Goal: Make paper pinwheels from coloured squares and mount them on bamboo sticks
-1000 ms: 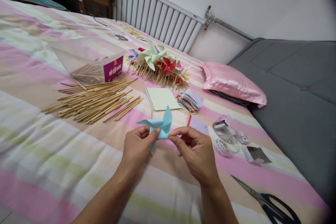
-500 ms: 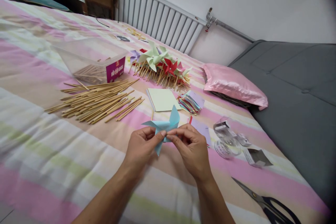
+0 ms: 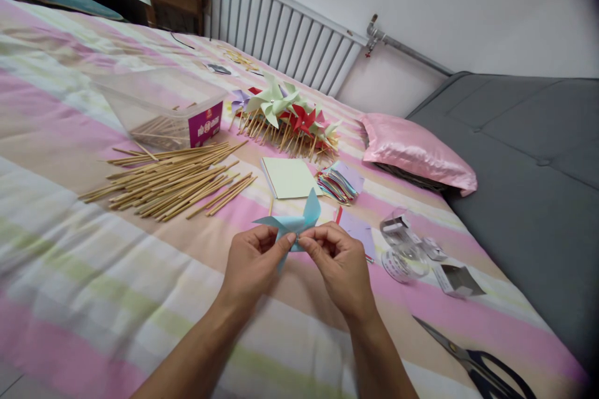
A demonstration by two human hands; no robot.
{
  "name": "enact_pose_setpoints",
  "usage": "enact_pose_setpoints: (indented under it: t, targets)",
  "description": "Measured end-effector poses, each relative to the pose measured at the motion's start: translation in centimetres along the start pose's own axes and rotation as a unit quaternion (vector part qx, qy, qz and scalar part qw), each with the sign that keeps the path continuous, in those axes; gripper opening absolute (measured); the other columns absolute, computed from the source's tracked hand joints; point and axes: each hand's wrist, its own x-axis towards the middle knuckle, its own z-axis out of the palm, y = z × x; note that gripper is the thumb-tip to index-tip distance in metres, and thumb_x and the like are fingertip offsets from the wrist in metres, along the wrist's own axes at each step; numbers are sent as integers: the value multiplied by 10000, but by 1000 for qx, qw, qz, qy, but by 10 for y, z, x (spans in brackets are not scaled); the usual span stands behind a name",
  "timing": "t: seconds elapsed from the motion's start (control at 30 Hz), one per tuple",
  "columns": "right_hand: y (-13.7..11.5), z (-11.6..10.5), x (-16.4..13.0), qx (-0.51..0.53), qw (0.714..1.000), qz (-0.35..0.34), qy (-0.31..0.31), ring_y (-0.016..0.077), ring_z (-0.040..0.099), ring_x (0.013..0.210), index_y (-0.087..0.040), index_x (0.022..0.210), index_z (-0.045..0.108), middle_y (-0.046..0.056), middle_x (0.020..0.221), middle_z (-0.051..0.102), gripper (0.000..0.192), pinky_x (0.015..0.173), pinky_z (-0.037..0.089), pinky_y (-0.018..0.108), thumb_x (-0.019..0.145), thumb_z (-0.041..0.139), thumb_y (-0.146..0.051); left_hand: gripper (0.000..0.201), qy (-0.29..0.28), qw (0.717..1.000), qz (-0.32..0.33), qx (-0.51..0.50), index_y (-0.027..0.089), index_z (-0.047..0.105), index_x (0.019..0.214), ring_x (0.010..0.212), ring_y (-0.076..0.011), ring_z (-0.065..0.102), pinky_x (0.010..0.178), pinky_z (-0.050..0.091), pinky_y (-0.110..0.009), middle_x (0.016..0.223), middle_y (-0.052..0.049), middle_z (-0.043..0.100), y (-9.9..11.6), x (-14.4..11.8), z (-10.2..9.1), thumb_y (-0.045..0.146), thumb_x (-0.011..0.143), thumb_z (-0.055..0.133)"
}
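Observation:
A light blue paper pinwheel point(image 3: 294, 223) with folded blades is held up between my two hands. My left hand point(image 3: 256, 257) pinches its left side, thumb at the centre. My right hand point(image 3: 337, 262) is closed at the pinwheel's middle, thumb and fingertips pressed together; a tiny shiny bit shows there, too small to name. Just beyond lies a stack of pale green paper squares point(image 3: 292, 178), and beside it a fanned pile of coloured paper point(image 3: 340, 183). A purple paper sheet point(image 3: 356, 230) lies behind my right hand.
Bamboo sticks point(image 3: 173, 181) are heaped at left before a clear plastic tub point(image 3: 154, 96). Finished pinwheels point(image 3: 285, 112) lie beyond the paper. At right are a clear round container point(image 3: 406, 262), a small open box point(image 3: 458, 280), scissors point(image 3: 472, 358) and a pink pillow point(image 3: 416, 149).
The pinwheel's lower blade has shifted slightly behind my left thumb. Both hands stay at nearly the same place, still holding the pinwheel.

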Motion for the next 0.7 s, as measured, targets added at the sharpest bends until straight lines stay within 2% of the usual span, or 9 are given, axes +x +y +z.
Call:
enact_pose_setpoints:
  t: [0.23,0.33,0.4,0.47,0.57,0.7]
  targets:
    - [0,2,-1,0,1000,0,4,124,474,632,-195,759,639,2,762,569,134,586,377,251,809,616,-318,170,3,997,46,54,143,663,601,513,-81,467,503,369,-196,534,25,560,-6,0,-2,291,666,716]
    - [-2,3,-1,-47,998,-32,40,181,534,870,-214,749,649,32,916,593,87,755,401,294,787,643,-292,154,2,997,41,59,139,687,638,541,-97,509,515,385,-201,582,-1,621,-6,0,-2,287,665,716]
    - [-3,4,-1,-54,997,-41,47,217,512,1021,-218,741,644,42,1001,597,75,876,371,337,778,651,-283,150,3,998,34,55,136,703,668,566,-111,540,526,399,-206,623,-21,658,-5,0,-2,286,662,718]
    - [-2,6,-1,-22,998,-34,38,207,534,984,-217,767,605,31,944,604,76,880,381,345,788,638,-281,143,6,998,33,50,140,705,664,572,-116,553,532,408,-207,630,-23,667,-3,0,-1,283,658,718]
    - [1,9,-2,59,997,-16,42,160,565,825,-220,836,506,-7,828,563,153,771,436,296,784,639,-274,129,12,998,38,50,153,695,617,536,-106,541,519,409,-205,585,-5,648,-3,0,-1,275,652,719]
    - [2,12,-3,123,992,15,34,155,593,800,-227,912,435,-5,831,607,265,743,458,288,768,654,-266,116,12,998,42,50,162,709,641,546,-112,560,513,414,-203,613,-12,668,-5,0,-2,276,656,721]
